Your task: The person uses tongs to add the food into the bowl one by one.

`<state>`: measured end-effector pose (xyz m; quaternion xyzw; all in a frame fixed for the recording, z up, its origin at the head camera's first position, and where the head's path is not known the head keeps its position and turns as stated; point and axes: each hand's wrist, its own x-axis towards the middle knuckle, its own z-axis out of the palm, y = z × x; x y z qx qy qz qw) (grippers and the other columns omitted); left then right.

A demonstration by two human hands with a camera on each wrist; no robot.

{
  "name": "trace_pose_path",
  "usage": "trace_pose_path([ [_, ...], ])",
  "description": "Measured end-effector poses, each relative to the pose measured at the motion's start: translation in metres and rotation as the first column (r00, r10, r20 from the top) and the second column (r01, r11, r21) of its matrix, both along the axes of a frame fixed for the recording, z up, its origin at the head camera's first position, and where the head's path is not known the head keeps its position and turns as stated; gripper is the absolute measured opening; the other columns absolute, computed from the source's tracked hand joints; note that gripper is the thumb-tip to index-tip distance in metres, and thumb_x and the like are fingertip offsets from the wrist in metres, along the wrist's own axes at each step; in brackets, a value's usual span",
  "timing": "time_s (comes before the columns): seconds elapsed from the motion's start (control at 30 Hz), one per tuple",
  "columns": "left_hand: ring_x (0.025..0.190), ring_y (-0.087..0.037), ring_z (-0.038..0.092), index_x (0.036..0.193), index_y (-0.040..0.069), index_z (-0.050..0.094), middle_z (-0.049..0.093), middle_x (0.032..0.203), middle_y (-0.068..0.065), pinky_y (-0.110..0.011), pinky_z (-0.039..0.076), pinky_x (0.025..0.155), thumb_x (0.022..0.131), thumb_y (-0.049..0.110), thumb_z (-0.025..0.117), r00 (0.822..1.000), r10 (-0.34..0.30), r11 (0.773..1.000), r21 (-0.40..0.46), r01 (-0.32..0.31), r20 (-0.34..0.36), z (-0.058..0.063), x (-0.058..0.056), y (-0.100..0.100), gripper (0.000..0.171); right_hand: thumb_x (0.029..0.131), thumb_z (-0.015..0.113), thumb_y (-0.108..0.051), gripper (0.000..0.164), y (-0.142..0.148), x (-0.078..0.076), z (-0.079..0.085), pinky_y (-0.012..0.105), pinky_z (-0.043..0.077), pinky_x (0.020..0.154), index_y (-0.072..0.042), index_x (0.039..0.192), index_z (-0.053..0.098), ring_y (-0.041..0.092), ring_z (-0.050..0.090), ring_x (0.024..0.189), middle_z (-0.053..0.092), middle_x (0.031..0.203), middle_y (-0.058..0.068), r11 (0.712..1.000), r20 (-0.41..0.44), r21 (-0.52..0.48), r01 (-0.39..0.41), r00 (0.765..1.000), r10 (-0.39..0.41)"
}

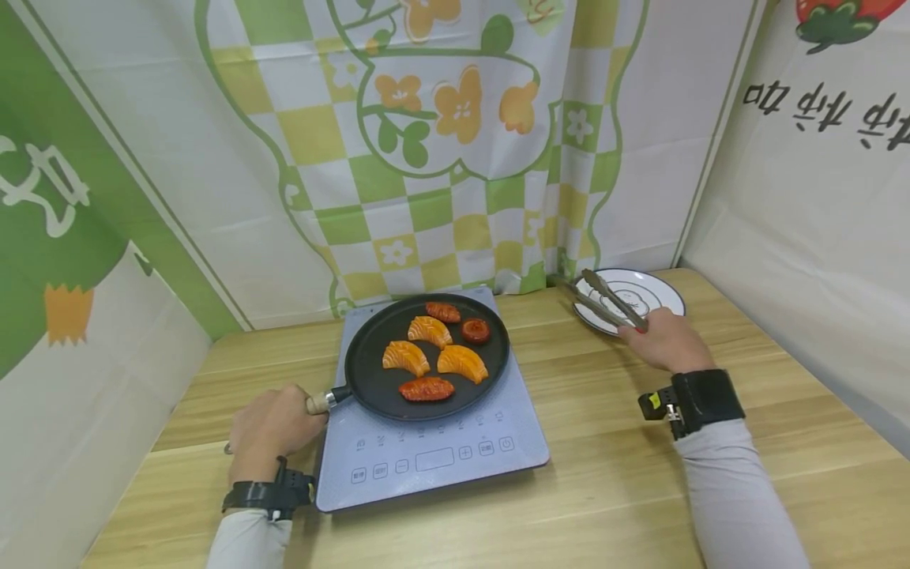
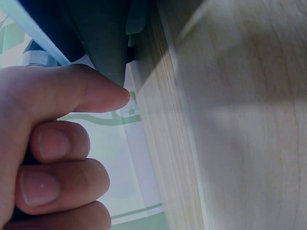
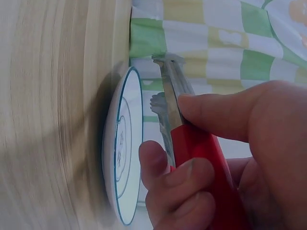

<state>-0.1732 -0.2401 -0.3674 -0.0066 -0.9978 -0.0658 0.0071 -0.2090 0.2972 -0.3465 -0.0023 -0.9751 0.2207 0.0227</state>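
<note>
My left hand [image 1: 273, 427] grips the wooden handle [image 1: 317, 404] of a black frying pan [image 1: 384, 395]. In the pan lie three orange, white-striped slices [image 1: 462, 363], two reddish-brown chicken wings [image 1: 426, 389] and a round brown-red piece [image 1: 475, 331]. My right hand [image 1: 668, 341] holds metal tongs with red grips [image 3: 199, 153], thumb along one side and fingers curled round the other. The arms of the tongs [image 1: 600, 310] stand apart with nothing between them, over a white plate with a dark rim [image 1: 661, 292]. Within the left wrist view, the curled fingers [image 2: 62, 184] hide most of the handle.
Under the pan is a pale induction cooktop [image 1: 483, 474], its button panel toward me. It stands on a wood-grain table [image 1: 597, 474]. A checked, flowered cloth [image 1: 441, 213] hangs behind, and printed cloth walls [image 1: 803, 205] rise at both sides.
</note>
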Motion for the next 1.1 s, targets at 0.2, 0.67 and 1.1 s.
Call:
trace_pose_path([
  [0.2,0.050,-0.017,0.040,0.059,0.016,0.044,0.042,0.054,0.001,-0.031,0.028,0.044,0.085,0.039,0.052,1.000,-0.007,1.000,-0.003,0.007,0.002,0.000,0.000,0.000,0.036,0.093,0.049,-0.045,0.050,0.006,-0.001,-0.003,0.039,0.040,0.056,0.004,0.092,0.052,0.028,0.050,0.069,0.052,0.080,0.013,0.999,-0.002,0.003,0.035,0.999,-0.035],
  [0.67,0.050,-0.016,0.040,0.059,0.016,0.044,0.042,0.054,0.001,-0.031,0.028,0.044,0.085,0.039,0.052,1.000,-0.012,1.000,-0.004,0.012,0.009,0.001,0.001,0.000,0.036,0.092,0.052,-0.041,0.057,0.016,-0.002,-0.012,0.040,0.042,0.058,0.014,0.107,0.052,0.031,0.052,0.074,0.056,0.092,0.023,0.997,-0.032,-0.007,0.077,0.996,-0.078],
  [1.1,0.050,-0.017,0.040,0.060,0.016,0.044,0.042,0.055,0.000,-0.032,0.028,0.045,0.085,0.038,0.051,1.000,-0.009,1.000,-0.002,0.009,0.009,0.002,0.001,0.000,0.035,0.092,0.051,-0.040,0.047,0.022,-0.004,-0.023,0.039,0.040,0.055,0.006,0.102,0.049,0.030,0.052,0.072,0.054,0.088,0.019,0.994,-0.026,-0.034,0.107,0.994,-0.108],
])
